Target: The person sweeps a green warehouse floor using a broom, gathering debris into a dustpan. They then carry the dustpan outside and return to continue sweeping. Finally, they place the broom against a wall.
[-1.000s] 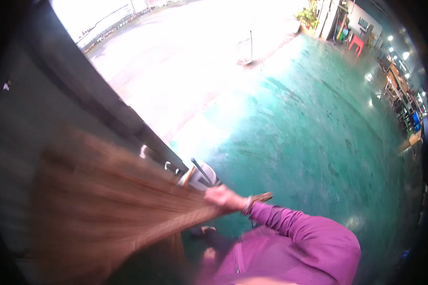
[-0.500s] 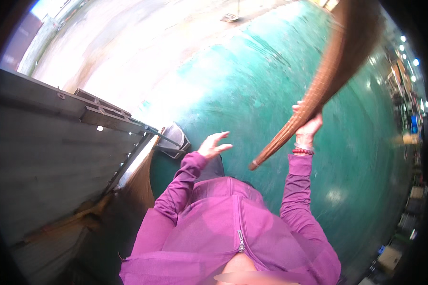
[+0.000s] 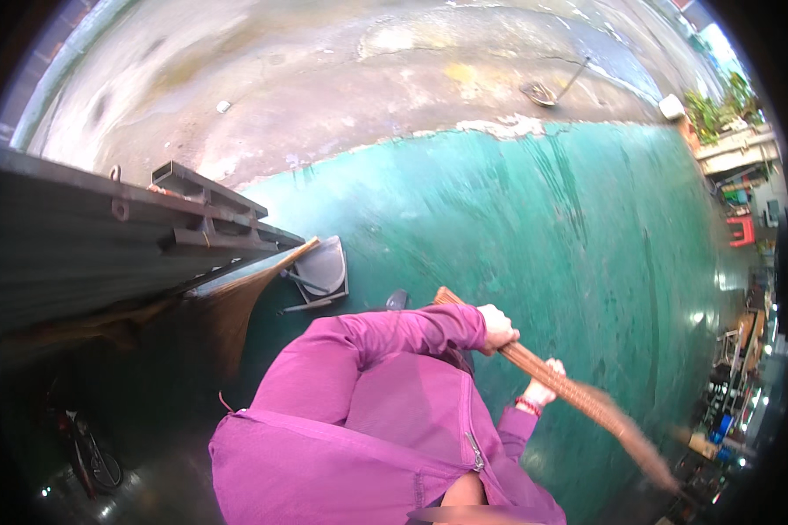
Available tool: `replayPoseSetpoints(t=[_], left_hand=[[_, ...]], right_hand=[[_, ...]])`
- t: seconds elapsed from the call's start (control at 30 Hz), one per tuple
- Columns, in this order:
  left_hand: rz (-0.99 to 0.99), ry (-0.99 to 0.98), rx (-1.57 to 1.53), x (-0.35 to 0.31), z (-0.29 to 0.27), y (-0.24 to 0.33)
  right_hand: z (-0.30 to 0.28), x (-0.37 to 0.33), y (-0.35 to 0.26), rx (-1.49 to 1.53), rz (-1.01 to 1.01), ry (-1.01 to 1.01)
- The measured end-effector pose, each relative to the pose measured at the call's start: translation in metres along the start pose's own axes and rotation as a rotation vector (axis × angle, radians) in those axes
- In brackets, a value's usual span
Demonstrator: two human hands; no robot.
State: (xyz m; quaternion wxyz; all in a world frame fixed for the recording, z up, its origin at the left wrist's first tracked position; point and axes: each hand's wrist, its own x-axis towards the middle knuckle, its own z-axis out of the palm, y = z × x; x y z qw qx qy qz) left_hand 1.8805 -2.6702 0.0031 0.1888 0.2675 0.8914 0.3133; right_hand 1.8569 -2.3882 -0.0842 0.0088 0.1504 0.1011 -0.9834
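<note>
A brown broom [image 3: 595,402] with a bound, ribbed handle slants across my front, from the handle's end near my waist to its bristles at the lower right. The bristle end is smeared by motion. My left hand [image 3: 497,328] wraps round the upper handle. Further down, my right hand [image 3: 547,382] also grips the broom; part of it is hidden behind the shaft. To my left, a grey dustpan [image 3: 324,267] lies on the green floor [image 3: 464,210], beside a second brown broom [image 3: 247,306].
A dark metal gate [image 3: 79,236] stands close on my left, its square beams jutting out. Bare concrete [image 3: 324,96] borders the floor ahead, with a long-handled pan [image 3: 539,93] on it. Cluttered shelving and a red stool [image 3: 742,230] line the right; a bicycle [image 3: 101,459] is at lower left.
The broom has swung from upright with bristles high to slanting down at the right. My empty left hand has moved right and closed on its handle. My right hand has lowered.
</note>
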Motion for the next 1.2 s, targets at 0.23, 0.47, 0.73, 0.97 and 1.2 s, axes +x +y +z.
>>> replayPoseSetpoints(t=[0.23,0.47,0.73,0.97,1.2], left_hand=[[0.031,-0.017,0.119,0.090,-0.084,-0.103],[-0.173,0.212,0.052,0.135,-0.209,-0.217],[-0.468,0.602,-0.184,0.106,-0.301,-0.327],[-0.300,0.538,-0.916,0.097,-0.425,-0.436],[-0.133,0.805,-1.182,0.159,-0.548,-0.546]], right_hand=[[0.033,0.137,0.047,0.223,0.032,0.090],[0.166,0.344,0.175,0.142,0.299,-0.078],[0.303,0.487,0.375,-0.112,0.662,-0.523],[0.425,0.558,0.543,-0.146,0.947,-0.722],[0.442,0.653,0.642,-0.944,0.663,-0.569]])
